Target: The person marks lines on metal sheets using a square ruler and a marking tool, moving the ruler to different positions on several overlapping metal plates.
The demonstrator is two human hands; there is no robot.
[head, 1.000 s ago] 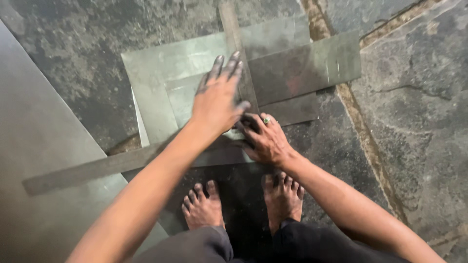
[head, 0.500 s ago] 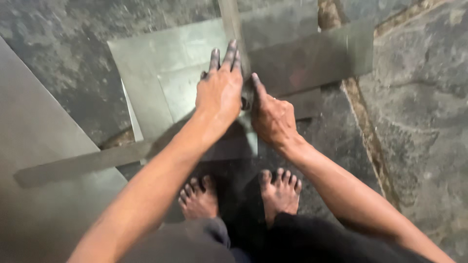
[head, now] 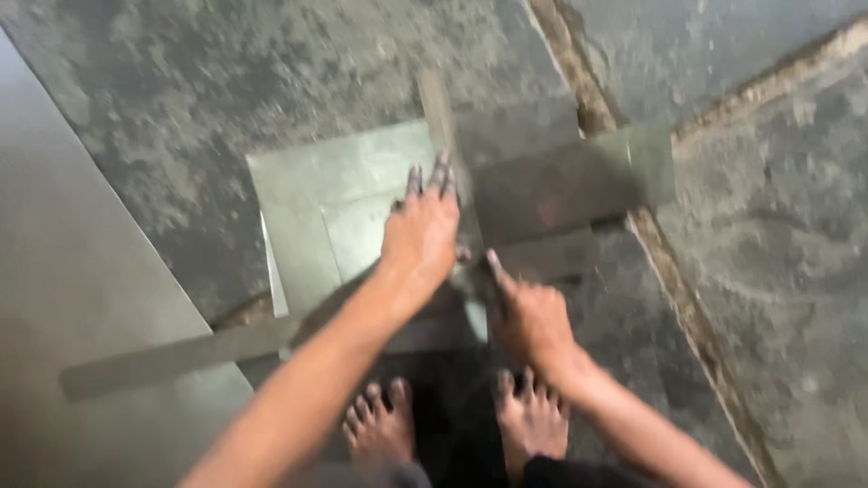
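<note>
While the person squats barefoot over the stone floor [head: 181, 108], the left hand [head: 420, 239] lies flat, palm down and fingers spread toward 12 o'clock, on a narrow metal strip [head: 440, 113] that runs up over the pale metal sheet [head: 316, 190]. Judged from the flat palm, it is weight pressing the strip and sheet down so they do not slide; it grasps nothing. The right hand [head: 533, 321], just at 4 o'clock of the left, is curled with one finger or the thumb stuck out toward 11 o'clock, its tip at the strip's edge. Whether it pinches a small tool I cannot tell: blur and shadow hide the palm. A second sheet [head: 570, 181], darker, overlaps at 2 o'clock and reaches across the floor joint [head: 669, 289]. A long flat bar [head: 172, 357] lies from 9 o'clock toward the hands, passing under the left forearm, so its near end is hidden. A large grey panel [head: 81, 298] at 8 o'clock is cut off by the frame. Both feet [head: 380, 425] sit at 6 o'clock, partly cropped. The whole frame is motion-blurred and sheet edges under the hands are hard to trace.
</note>
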